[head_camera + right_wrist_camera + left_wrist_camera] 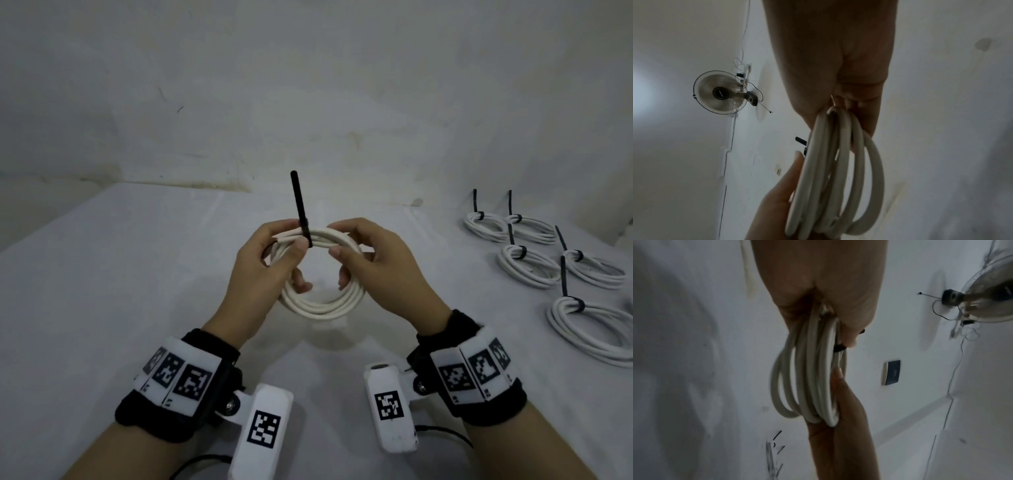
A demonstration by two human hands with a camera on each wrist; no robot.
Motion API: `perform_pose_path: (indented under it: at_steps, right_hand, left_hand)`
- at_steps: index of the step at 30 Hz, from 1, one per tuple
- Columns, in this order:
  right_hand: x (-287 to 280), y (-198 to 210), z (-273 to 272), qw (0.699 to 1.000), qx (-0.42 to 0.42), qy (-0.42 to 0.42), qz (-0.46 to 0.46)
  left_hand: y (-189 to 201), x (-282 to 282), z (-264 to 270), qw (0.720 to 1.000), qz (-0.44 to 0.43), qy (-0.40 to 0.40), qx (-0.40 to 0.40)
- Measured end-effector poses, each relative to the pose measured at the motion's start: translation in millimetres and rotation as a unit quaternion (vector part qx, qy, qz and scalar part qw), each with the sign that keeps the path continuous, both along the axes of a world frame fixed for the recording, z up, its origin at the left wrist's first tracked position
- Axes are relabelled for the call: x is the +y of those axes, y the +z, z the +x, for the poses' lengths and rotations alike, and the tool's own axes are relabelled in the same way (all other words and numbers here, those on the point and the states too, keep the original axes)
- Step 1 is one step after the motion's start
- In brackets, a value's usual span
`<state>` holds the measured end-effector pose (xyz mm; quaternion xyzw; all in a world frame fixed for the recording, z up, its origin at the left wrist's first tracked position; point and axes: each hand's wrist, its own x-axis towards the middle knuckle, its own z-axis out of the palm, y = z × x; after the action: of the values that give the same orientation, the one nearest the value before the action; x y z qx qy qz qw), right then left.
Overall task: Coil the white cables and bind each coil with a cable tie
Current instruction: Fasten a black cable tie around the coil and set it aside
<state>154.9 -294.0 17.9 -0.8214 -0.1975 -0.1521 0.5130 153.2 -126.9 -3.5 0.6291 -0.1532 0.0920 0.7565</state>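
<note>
Both hands hold a white cable coil (320, 301) above the white table (102, 291), in the middle of the head view. A black cable tie (299, 205) is wrapped round the top of the coil, its tail sticking straight up. My left hand (274, 260) grips the coil's left side, thumb pressed on the tie's band. My right hand (363, 260) grips the coil's right side with curled fingers. The left wrist view shows the coil (813, 378) edge on, the tie (839, 348) under the thumb. In the right wrist view the coil (830, 178) hangs from my fingers.
Several bound white coils (527, 263) with black ties lie at the table's right side, the nearest one (589, 325) by the right edge. A wall rises behind the table. A wall fan (721, 92) shows in the right wrist view.
</note>
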Motion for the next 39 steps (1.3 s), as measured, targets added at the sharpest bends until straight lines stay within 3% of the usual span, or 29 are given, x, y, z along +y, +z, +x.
perform_pose_path:
  at_steps: [4,9,14,18,25,31,34,37,39]
  right_hand:
    - [-5.1,-0.6,2.8,0.999,-0.026,-0.041,0.01]
    - [1.0,0.8,4.9,0.998,0.005,-0.05,0.048]
    - [-3.9,9.8,-9.3,0.997,0.017,-0.079,0.005]
    - [-39.4,18.9,-32.5,0.985,-0.03,-0.168,-0.026]
    - [-138.4,7.5,-92.6,0.951,0.01,-0.304,-0.046]
    - [-221.5,-18.8,-160.8,0.926,0.07,-0.37,-0.03]
    - [-259.1,-29.5,-183.7,0.912,0.103,-0.396,-0.037]
    - [-288.9,-38.0,-196.1,0.901,0.121,-0.412,-0.057]
    - [-302.4,-42.6,-200.7,0.898,0.133,-0.417,-0.05]
  left_hand:
    - [-0.7,-2.8,-3.3,0.998,0.062,-0.026,-0.006]
    - [-2.7,-5.1,0.8,0.998,0.06,0.027,-0.022]
    - [4.0,-21.5,-3.9,0.998,0.035,0.043,-0.015]
    - [16.7,-59.5,-15.5,0.999,0.047,-0.009,0.006]
    - [22.6,-157.1,-48.1,0.982,0.114,-0.147,0.039]
    - [7.8,-212.5,-71.6,0.935,0.19,-0.298,0.041]
    - [-5.3,-218.3,-63.2,0.911,0.279,-0.304,-0.015]
    - [-20.1,-214.5,-47.7,0.851,0.427,-0.275,-0.133]
    - [-28.5,-211.7,-42.1,0.781,0.529,-0.293,-0.152]
